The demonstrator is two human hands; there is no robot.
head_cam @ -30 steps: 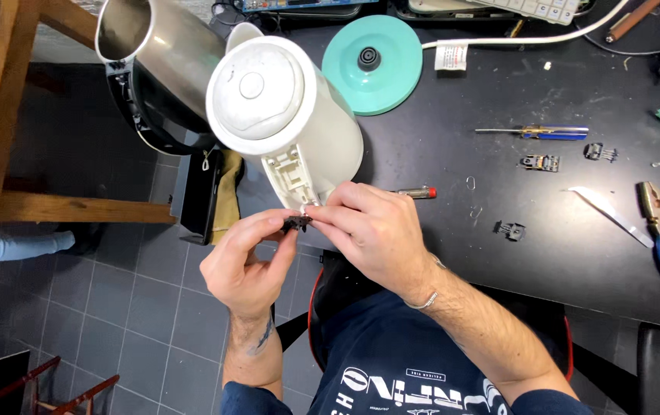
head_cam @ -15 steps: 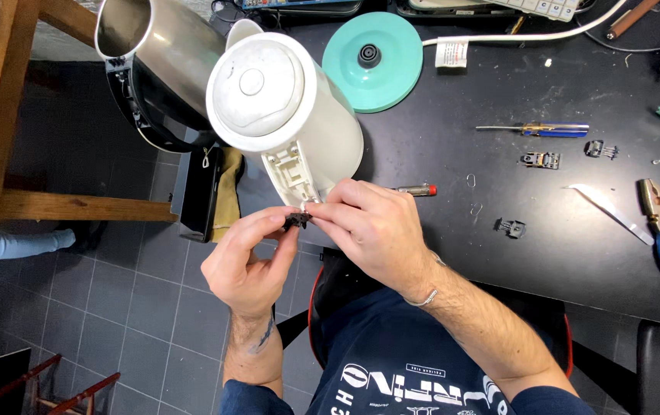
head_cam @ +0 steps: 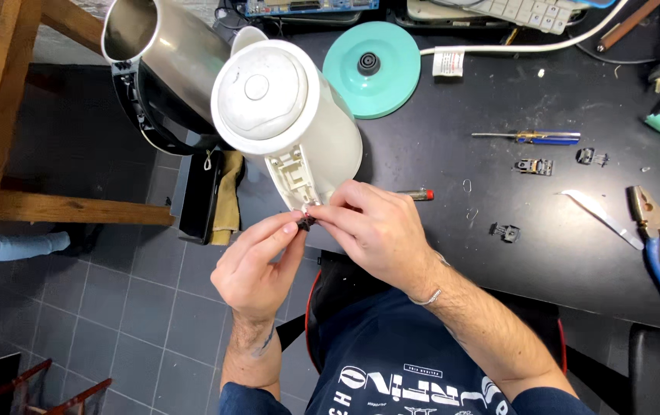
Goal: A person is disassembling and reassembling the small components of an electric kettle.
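So your left hand [head_cam: 257,265] and right hand [head_cam: 372,230] are together at centre frame, fingertips pinched on a small dark part [head_cam: 306,222] right at the open handle end of the white kettle [head_cam: 284,115]. Both hands are about equally close; the kettle's long axis runs up-left from them. Further up the black table [head_cam: 545,253]: a teal round base [head_cam: 372,69], then a white tag [head_cam: 448,62] on the cord at top.

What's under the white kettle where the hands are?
Under the white kettle lies the black table. At its open handle, the left hand and right hand pinch a small dark part. Fingers cover most of it.
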